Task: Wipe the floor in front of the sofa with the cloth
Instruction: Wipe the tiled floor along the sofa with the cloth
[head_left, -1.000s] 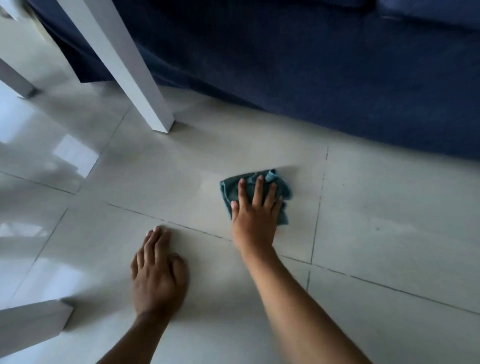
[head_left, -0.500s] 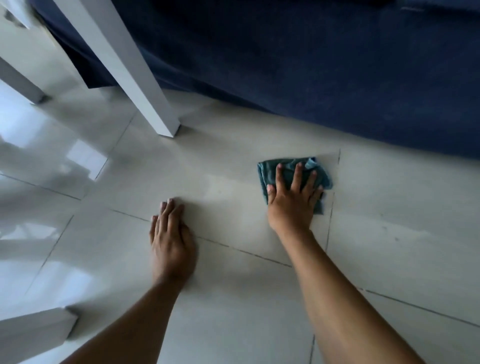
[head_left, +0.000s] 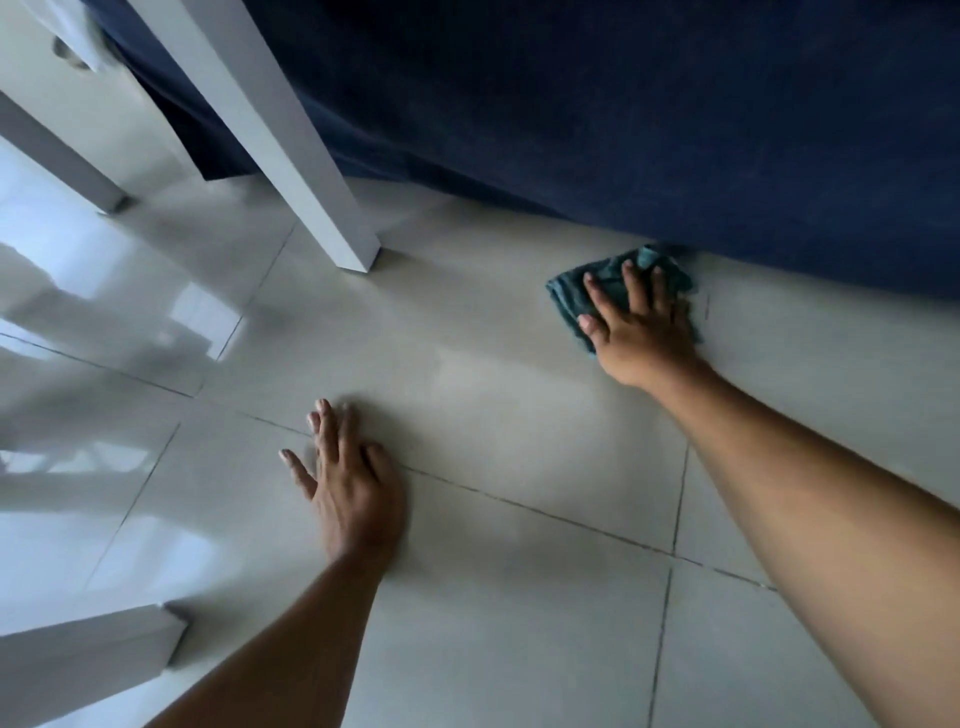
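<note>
Right at the sofa (head_left: 649, 130) edge, right hand (head_left: 641, 332) presses flat on the cloth (head_left: 566, 296), fingers spread; left hand (head_left: 353, 483) braces open on floor (head_left: 519, 623), well apart.

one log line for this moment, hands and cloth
right hand: flat on teal cloth, at blue sofa base | left hand: flat on tile floor, bracing

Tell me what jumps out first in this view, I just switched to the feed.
The right hand presses flat on a teal cloth on the pale tiled floor, right at the lower edge of the dark blue sofa that fills the top of the view. The left hand rests palm down on a tile seam nearer the person, and a white furniture leg slants down at upper left.
</note>
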